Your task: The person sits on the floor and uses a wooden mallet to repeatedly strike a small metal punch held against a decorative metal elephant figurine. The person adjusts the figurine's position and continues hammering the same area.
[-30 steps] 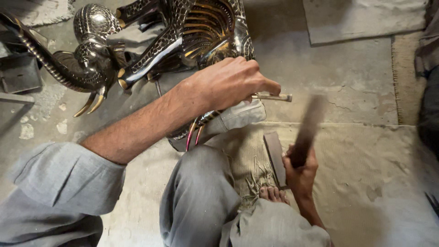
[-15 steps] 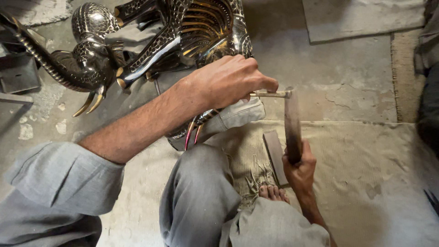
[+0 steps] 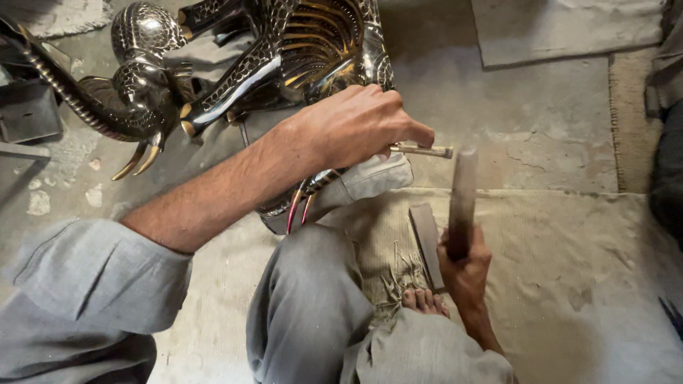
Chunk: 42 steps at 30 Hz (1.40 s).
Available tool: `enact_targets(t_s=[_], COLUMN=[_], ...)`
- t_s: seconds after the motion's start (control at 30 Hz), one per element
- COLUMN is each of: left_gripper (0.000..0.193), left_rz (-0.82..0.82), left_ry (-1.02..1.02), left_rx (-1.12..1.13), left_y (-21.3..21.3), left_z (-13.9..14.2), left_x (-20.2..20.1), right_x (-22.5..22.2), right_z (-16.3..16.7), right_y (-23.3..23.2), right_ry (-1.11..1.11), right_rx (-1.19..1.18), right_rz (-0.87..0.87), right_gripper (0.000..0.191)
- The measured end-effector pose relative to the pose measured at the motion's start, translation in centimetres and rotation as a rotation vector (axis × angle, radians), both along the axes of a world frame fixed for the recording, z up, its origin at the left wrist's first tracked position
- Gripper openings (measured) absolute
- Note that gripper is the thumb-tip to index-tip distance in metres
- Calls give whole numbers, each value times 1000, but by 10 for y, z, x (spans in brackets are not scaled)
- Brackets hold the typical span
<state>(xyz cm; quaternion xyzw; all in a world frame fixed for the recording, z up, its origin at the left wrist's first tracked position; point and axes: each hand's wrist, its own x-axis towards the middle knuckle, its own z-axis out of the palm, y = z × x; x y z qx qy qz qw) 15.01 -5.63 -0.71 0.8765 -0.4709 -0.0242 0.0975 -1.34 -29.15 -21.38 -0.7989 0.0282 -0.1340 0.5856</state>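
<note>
My left hand (image 3: 356, 128) grips a thin metal punch (image 3: 425, 150) that sticks out to the right of my fist, its other end hidden against a dark, patterned metal elephant figure (image 3: 270, 64). My right hand (image 3: 466, 267) holds a wooden-handled hammer (image 3: 462, 199) upright, its head just beside the punch's free end. The elephant figure lies across the floor above my knee, trunk and pale tusks (image 3: 139, 160) at the left. A second pair of reddish tusks (image 3: 302, 203) shows under my left wrist.
I sit on a beige woven mat (image 3: 569, 270) over a concrete floor (image 3: 526, 121). A flat dark metal bar (image 3: 427, 238) lies on the mat by my bare toes (image 3: 423, 302). A dark metal block (image 3: 28, 110) stands at the left edge.
The hammer has swung from a raised, tilted position at the right toward the punch's end and now stands upright beside it. My left hand has kept still.
</note>
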Motion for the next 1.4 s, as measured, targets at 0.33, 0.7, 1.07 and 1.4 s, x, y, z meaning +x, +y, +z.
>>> enact_targets(t_s=[0.33,0.7,1.07,1.4], left_gripper=[47,43,45,47], left_rz=[22,-49,-46,-9], left_ry=[42,-46,56,137], left_rx=[55,-14,-182,-175], left_y=[-1,3,13,17], left_z=[0,4,15,12], left_x=[-2,-3,0,0], right_x=[-3,-11,-5,-1], right_z=[7,3,0,4], right_y=[6,14,-18,-15], right_ry=[63,-41,143,133], right_rx=[144,-16,-6,115], right_rz=[-24,16,163,125], right_gripper=[25,19,45,51])
